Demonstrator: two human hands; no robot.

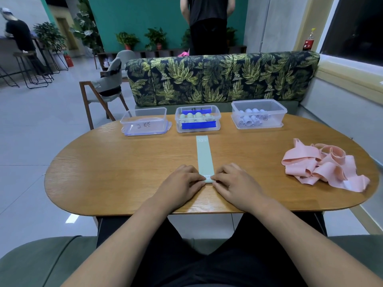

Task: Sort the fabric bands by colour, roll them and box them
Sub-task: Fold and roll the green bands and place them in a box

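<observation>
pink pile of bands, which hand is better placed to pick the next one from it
Right, likely. The pink pile lies on the right side of the table, nearer the right hand; the left hand would have to cross over the green band that both hands are pinching.

Teal wall (132,15) at the back with potted plants (127,39) lined up along it, pale glossy tile floor (41,125) all over. Leaf-print sofa (217,79) behind an oval wooden table (124,172), grey chair (109,79) off to the left, bar stools (24,53) further back. Dark window (356,27) up on the right.
</observation>
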